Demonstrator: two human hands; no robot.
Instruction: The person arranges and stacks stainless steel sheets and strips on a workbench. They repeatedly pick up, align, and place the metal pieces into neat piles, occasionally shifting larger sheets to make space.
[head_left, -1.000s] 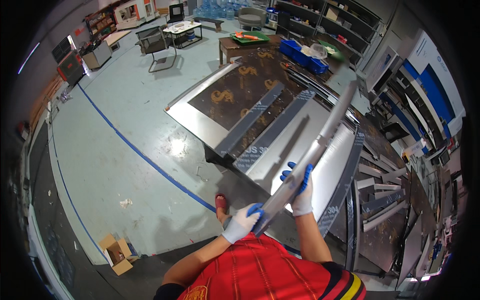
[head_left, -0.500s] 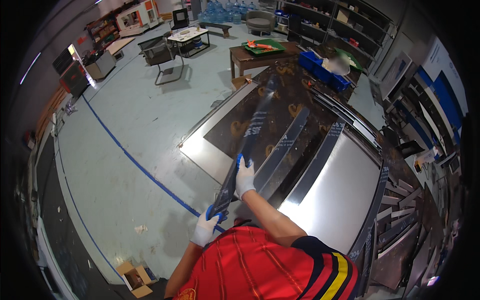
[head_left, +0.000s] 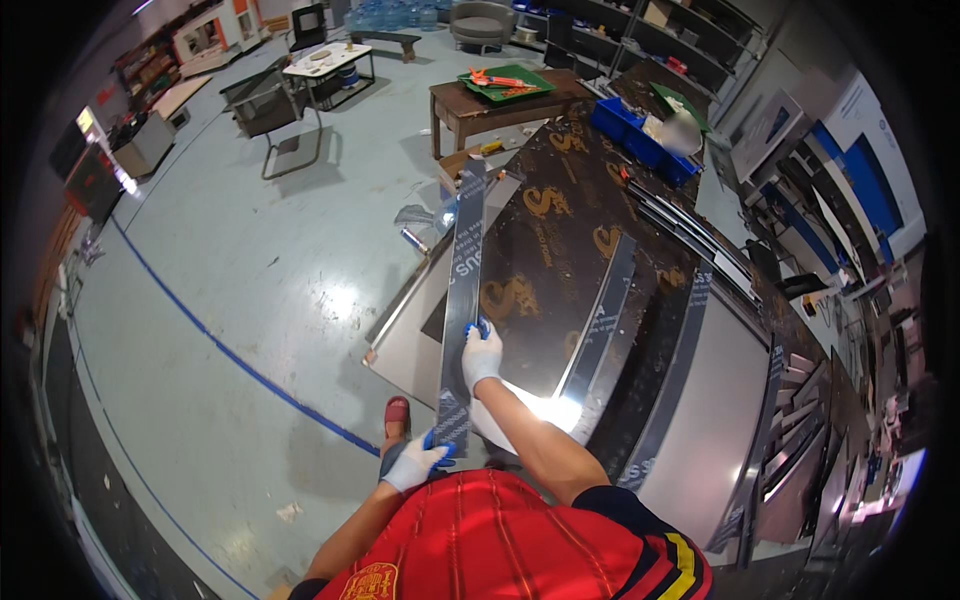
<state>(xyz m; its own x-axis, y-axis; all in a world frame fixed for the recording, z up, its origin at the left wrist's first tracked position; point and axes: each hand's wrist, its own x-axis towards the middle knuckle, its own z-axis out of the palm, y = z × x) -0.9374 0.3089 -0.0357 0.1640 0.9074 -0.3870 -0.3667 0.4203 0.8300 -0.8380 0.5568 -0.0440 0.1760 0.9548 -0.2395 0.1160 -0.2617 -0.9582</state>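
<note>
The left hand [head_left: 416,464] grasped the long strip [head_left: 464,280] at its six-o'clock end, the right hand [head_left: 482,357] its three-o'clock edge, probably for balance.

Long strip [head_left: 463,290]: looks like metal under smooth plastic film, low sheen. Gloves [head_left: 482,362]: matt cloth, fingers with rubbery-looking coating. Worktop [head_left: 588,192]: smooth dark board, slightly glossy. Wide sheet [head_left: 700,385]: bare metal, satin. Floor [head_left: 230,350]: smooth, glossy. Shirt [head_left: 490,540]: matt cloth.

A metalworking shop, by the look of it: long metal strips [head_left: 603,325] lay across a dark tabletop [head_left: 522,235], loaded shelving [head_left: 690,45] stood behind, and blue tape lined the floor [head_left: 235,235].
</note>
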